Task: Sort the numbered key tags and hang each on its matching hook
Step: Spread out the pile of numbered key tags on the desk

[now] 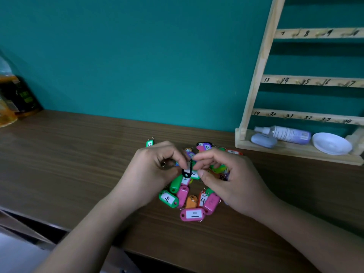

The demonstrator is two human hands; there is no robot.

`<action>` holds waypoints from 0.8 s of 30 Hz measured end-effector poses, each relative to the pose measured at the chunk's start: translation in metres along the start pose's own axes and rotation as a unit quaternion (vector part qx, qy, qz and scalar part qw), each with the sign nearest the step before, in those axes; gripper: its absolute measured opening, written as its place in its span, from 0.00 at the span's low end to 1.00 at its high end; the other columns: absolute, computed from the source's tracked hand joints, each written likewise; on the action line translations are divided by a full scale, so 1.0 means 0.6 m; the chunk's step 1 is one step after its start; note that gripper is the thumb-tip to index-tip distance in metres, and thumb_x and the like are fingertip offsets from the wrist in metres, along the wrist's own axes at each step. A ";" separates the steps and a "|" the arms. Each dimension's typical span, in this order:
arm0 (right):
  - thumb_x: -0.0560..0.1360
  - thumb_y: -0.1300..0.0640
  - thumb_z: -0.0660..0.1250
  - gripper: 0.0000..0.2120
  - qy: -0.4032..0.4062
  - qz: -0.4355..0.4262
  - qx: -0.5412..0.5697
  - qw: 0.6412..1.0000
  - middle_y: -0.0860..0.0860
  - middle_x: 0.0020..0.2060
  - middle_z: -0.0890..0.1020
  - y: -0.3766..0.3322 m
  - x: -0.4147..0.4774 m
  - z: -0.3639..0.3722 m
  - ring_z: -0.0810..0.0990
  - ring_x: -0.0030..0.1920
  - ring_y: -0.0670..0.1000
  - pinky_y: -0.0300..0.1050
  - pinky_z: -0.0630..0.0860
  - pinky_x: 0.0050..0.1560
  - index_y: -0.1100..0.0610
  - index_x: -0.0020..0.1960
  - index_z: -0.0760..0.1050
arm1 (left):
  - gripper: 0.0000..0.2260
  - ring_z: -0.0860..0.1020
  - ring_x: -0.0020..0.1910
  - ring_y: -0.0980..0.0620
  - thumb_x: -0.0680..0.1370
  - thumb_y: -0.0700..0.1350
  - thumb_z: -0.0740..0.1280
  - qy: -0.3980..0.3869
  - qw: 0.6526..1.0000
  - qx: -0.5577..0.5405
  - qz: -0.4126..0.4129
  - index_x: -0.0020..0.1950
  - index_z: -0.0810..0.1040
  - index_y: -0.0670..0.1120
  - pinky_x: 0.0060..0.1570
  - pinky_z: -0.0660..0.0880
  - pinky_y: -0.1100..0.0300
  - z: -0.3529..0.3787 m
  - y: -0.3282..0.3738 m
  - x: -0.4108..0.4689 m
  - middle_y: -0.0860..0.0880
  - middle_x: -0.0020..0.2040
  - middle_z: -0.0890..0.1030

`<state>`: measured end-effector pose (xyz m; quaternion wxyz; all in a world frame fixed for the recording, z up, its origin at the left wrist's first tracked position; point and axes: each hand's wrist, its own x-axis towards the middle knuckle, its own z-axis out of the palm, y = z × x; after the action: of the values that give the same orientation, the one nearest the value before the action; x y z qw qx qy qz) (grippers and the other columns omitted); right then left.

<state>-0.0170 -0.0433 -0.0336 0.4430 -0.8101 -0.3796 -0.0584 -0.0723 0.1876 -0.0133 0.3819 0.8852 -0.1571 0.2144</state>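
Note:
A heap of coloured key tags [189,200] lies on the brown table, among them a green tag marked 10 [168,199] and a pink tag marked 11 [193,214]. My left hand [155,170] and my right hand [226,178] meet above the heap, both pinching a black tag [187,172] between their fingertips. A small metal ring shows inside my left hand's curled fingers. One green tag marked 17 [149,143] lies apart at the back left. The wooden hook rack [307,81] leans against the wall at the right, with numbered rails and no tags on the visible hooks.
On the rack's base shelf lie a spray bottle [285,133], a pale oval case [263,140] and a white dish [331,143]. A bottle and a dark package [17,95] stand at the far left. The table's front edge [78,231] runs diagonally below my arms.

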 end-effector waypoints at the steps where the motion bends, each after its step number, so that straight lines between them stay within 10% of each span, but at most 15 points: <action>1: 0.80 0.59 0.74 0.15 0.001 -0.002 -0.002 1.000 0.37 0.52 0.86 0.001 0.000 0.000 0.84 0.59 0.38 0.31 0.76 0.61 0.48 0.65 0.83 | 0.17 0.84 0.47 0.53 0.71 0.28 0.75 0.000 1.000 -0.012 -0.014 0.44 0.84 0.52 0.47 0.78 0.61 0.000 -0.003 0.000 0.55 0.48 0.86; 19: 0.78 0.54 0.77 0.10 0.055 0.060 0.017 0.997 0.37 0.44 0.86 0.028 0.011 0.004 0.85 0.49 0.40 0.31 0.76 0.48 0.43 0.58 0.82 | 0.10 0.87 0.50 0.53 0.77 0.34 0.76 0.011 0.985 -0.142 -0.102 0.50 0.84 0.49 0.54 0.82 0.56 0.030 -0.010 0.004 0.51 0.47 0.88; 24: 0.79 0.55 0.76 0.10 0.087 0.067 0.009 0.994 0.38 0.44 0.86 0.036 0.015 -0.008 0.84 0.49 0.39 0.30 0.76 0.47 0.41 0.55 0.83 | 0.09 0.83 0.46 0.59 0.76 0.40 0.75 0.111 0.981 0.039 -0.152 0.46 0.83 0.54 0.47 0.77 0.66 0.012 -0.043 0.010 0.60 0.44 0.86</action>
<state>0.0048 -0.0490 -0.0414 0.4846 -0.8214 -0.2852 -0.0955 -0.0541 0.1983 -0.0306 0.3900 0.8836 0.0309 0.2571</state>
